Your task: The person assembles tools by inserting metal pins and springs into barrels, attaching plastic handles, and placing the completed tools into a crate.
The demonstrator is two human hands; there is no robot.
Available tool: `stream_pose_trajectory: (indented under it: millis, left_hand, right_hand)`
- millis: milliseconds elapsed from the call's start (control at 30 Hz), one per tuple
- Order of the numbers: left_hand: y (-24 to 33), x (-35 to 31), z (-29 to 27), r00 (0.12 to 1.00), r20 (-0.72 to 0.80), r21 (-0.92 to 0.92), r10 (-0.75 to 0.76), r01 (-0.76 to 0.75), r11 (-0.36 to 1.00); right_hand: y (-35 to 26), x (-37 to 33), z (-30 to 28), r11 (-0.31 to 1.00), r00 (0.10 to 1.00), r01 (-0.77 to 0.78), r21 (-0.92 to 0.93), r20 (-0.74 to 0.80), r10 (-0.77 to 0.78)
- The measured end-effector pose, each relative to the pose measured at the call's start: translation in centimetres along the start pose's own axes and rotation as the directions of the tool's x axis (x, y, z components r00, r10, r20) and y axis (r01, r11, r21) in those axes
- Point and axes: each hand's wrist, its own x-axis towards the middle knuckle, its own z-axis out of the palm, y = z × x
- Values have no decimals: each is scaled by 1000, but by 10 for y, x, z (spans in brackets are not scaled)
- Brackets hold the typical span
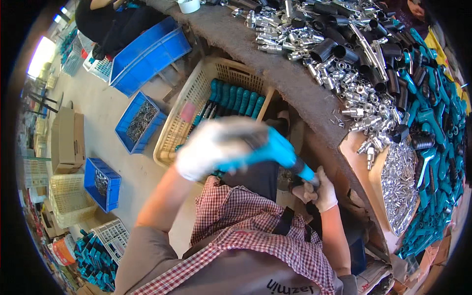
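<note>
In a white glove, my left hand (209, 147) is smeared by motion over the front of a cream plastic crate (169, 129). It is closed around the thick end of a teal-and-black hand tool (281, 147), whose exact kind I cannot make out. The tool slants down to the right and narrows. My right hand (323, 192), also in a pale glove, pinches the narrow end with its fingers. Inside the crate, several teal handles (236, 100) lie side by side in a row, partly hidden by my left hand.
On the right, a worktable (300, 91) bears heaped chrome fittings (361, 105), black sleeves (324, 49) and teal handles (435, 128). A carton tray (376, 187) holds small metal pins (400, 182). Blue bins (140, 147) stand on the floor at left. A co-worker (110, 24) sits at far left.
</note>
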Motion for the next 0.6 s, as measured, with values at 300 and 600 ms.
stream_pose_trajectory:
  millis: [300,600]
  left_hand:
    - [-93,19,-15,900,-338,-810,276,-427,401]
    - [-376,95,-202,680,-709,160,-187,413,896]
  right_hand:
    - [7,36,183,614,905,382,-690,415,-97]
    - [6,36,114,951,992,123,-284,63,-109]
